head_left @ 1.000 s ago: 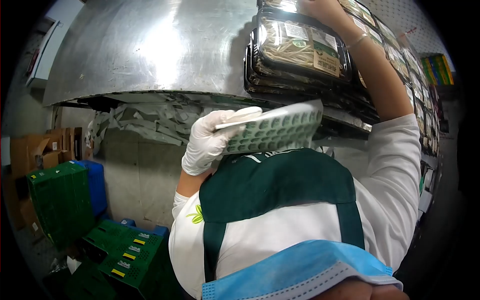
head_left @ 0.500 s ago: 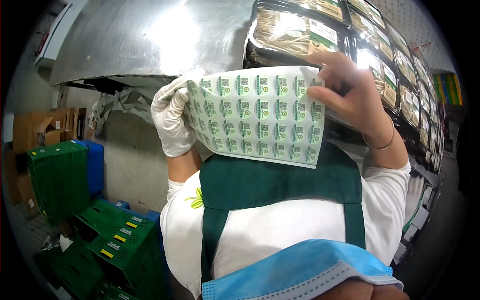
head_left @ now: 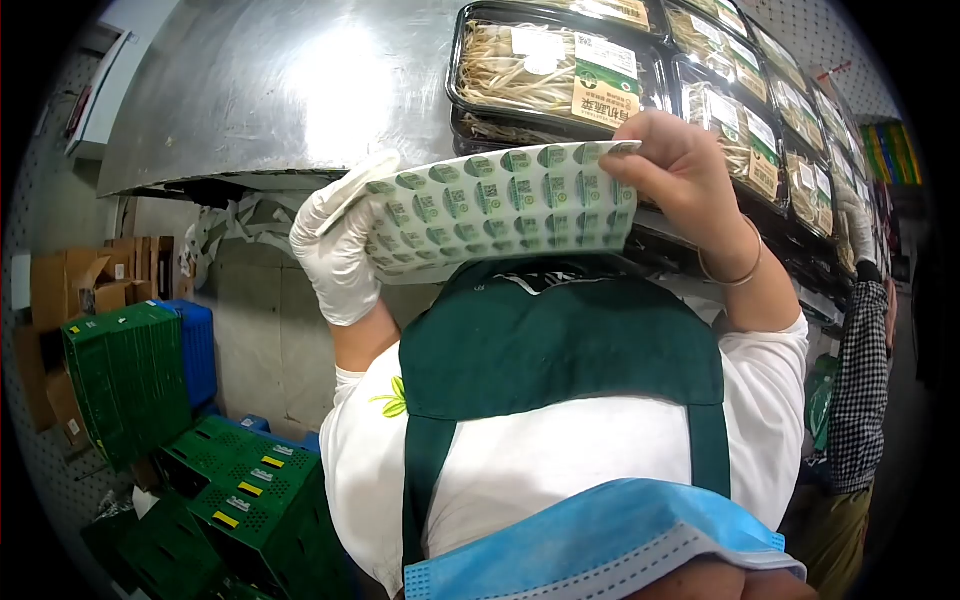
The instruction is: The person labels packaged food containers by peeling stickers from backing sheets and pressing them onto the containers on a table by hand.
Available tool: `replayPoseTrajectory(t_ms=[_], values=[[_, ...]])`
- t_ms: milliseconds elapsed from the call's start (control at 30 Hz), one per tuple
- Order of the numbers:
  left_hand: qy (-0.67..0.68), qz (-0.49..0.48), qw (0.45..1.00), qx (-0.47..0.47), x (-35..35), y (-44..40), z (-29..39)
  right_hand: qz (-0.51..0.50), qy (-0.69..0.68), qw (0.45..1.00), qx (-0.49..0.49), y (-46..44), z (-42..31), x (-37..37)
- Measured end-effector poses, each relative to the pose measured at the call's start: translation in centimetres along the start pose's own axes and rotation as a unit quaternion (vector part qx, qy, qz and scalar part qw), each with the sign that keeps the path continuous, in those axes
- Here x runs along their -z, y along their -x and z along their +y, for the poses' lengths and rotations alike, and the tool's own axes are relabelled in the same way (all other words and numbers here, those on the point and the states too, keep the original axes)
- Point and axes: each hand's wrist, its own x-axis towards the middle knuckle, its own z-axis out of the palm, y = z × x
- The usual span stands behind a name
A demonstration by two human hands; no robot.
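Observation:
A white sheet of round green stickers (head_left: 500,205) with small square codes spans the space between my hands, in front of the apron. My left hand (head_left: 340,250), in a white glove, is closed on the sheet's left edge. My bare right hand (head_left: 680,170) pinches the top right corner between thumb and fingers. Just beyond the sheet sits a black tray of bean sprouts (head_left: 530,65) under clear film, with a label on it. It rests on another tray, partly hidden behind the sheet.
Several more packed trays (head_left: 735,125) line the right side of the metal table (head_left: 240,90). A co-worker's checkered sleeve (head_left: 860,380) and gloved hand (head_left: 857,225) reach in at far right. Green crates (head_left: 240,480) and cardboard boxes (head_left: 65,285) stand at the lower left.
The sheet has tipped flatter, its lower edge swinging up and away from the apron. My right hand has shifted slightly left and down. A co-worker's arm has come into view at right.

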Motion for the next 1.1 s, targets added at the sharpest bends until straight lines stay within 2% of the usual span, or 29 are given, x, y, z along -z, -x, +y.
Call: replayPoseTrajectory(t_ms=[67,133,167,200,233,267,333,367,400,500,667,800,867,900,933,967,1000,1033,1067,1100], values=[[0.028,0.015,0.999,0.02,0.3,-0.1,0.3,-0.064,0.003,0.991,-0.121,-0.1,-1.0,0.4],[0.031,0.023,0.998,0.057,1.9,-0.3,-0.5,-0.08,0.058,0.988,-0.117,-0.8,-0.9,0.8],[0.009,0.021,0.999,0.034,2.2,-0.4,-0.9,-0.093,0.199,0.976,-0.015,-1.3,-1.2,1.2],[0.008,0.023,0.999,0.032,2.4,-0.5,-0.6,-0.101,0.332,0.934,0.088,-1.7,-1.7,1.5],[0.009,0.029,0.999,0.031,2.4,-0.6,-0.2,-0.115,0.435,0.886,0.115,-1.8,-3.2,1.6],[0.013,0.036,0.999,0.028,2.5,-0.7,0.0,-0.117,0.435,0.886,0.115,-2.1,-3.1,1.4],[0.023,0.037,0.999,0.031,2.6,-0.8,-0.1,-0.1,0.483,0.823,0.282,-2.8,-2.7,1.3],[0.022,0.041,0.998,0.036,2.8,-0.8,-0.3,-0.112,0.507,0.794,0.317,-3.2,-2.7,1.2],[0.021,0.045,0.998,0.041,3.0,-0.9,-0.5,-0.113,0.507,0.792,0.321,-3.6,-2.8,0.9],[0.063,0.05,0.995,0.064,3.2,-0.9,-0.8,-0.155,0.558,0.738,0.347,-4.2,-2.8,0.3],[0.087,0.078,0.99,0.083,2.8,-0.7,-0.4,-0.16,0.517,0.764,0.352,-5.5,-1.7,0.0],[0.089,0.085,0.989,0.083,3.7,-1.0,-0.4,-0.165,0.527,0.725,0.412,-6.9,-1.7,-0.6],[0.098,0.083,0.987,0.098,4.2,-1.2,-0.8,-0.186,0.476,0.753,0.415,-7.5,-1.6,-0.3],[0.106,0.086,0.985,0.102,4.7,-1.5,-1.1,-0.191,0.46,0.787,0.365,-8.1,-2.5,0.0],[0.11,0.088,0.984,0.106,5.7,-1.5,-1.6,-0.135,0.353,0.859,0.345,-9.3,-2.0,0.2],[0.094,0.113,0.983,0.108,6.8,-2.1,-1.9,-0.066,0.376,0.903,0.198,-11.6,-3.1,1.5],[0.073,0.137,0.982,0.11,8.2,-2.6,-2.2,0.026,0.345,0.93,0.125,-15.9,-1.5,4.1],[0.059,0.165,0.981,0.086,9.4,-3.1,-2.7,0.028,0.324,0.94,0.105,-22.2,4.6,11.1],[0.064,0.253,0.963,0.063,10.9,-3.8,-3.9,0.138,0.28,0.95,-0.024,-23.0,0.6,8.6],[0.086,0.3,0.947,0.077,12.1,-4.7,-4.9,0.164,0.327,0.926,-0.092,-24.9,1.8,9.9]])
